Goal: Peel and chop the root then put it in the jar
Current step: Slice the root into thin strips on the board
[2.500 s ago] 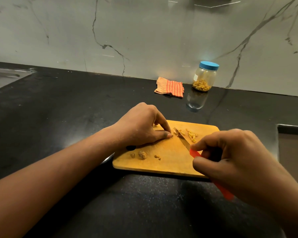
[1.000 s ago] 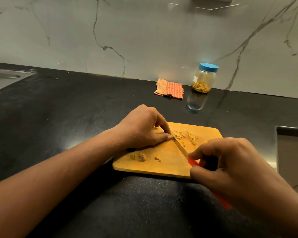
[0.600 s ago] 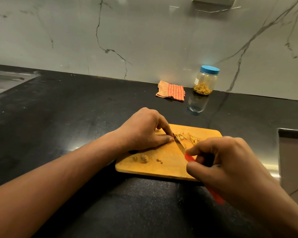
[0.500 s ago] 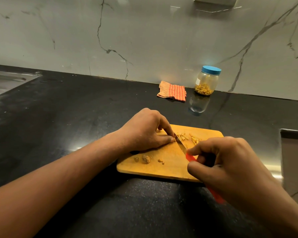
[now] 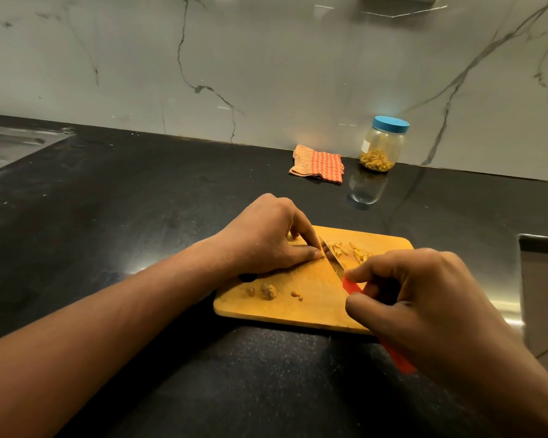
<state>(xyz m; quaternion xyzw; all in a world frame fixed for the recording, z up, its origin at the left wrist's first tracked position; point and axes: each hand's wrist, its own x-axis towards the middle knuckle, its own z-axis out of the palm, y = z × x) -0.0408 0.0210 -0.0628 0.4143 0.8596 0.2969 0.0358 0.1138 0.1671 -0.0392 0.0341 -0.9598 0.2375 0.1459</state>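
- Left hand (image 5: 266, 238) curls its fingertips down onto the cutting board (image 5: 298, 314), pinning the root, which is almost wholly hidden beneath them
- Right hand (image 5: 424, 298) grips the red handle of the knife (image 5: 332, 262); the blade stands against the left fingertips, likely for thin slices
- Chopped pieces (image 5: 358, 252) lie beyond the blade, kept apart from the scraps (image 5: 269, 290)
- Jar (image 5: 382, 147) stands capped at the back of the counter (image 5: 140, 216), well apart from the cutting zone

Board (image 5: 314, 301): yellow-orange wood. On it, yellow chopped pieces (image 5: 359, 253) and brown scraps (image 5: 268, 291). Knife (image 5: 349, 284): red handle. Beyond board: cloth (image 5: 318, 164), orange-red check; jar (image 5: 382, 147), clear, blue lid, yellow contents. Counter (image 5: 108, 200): black, speckled. Wall (image 5: 282, 64): pale grey, dark veins.
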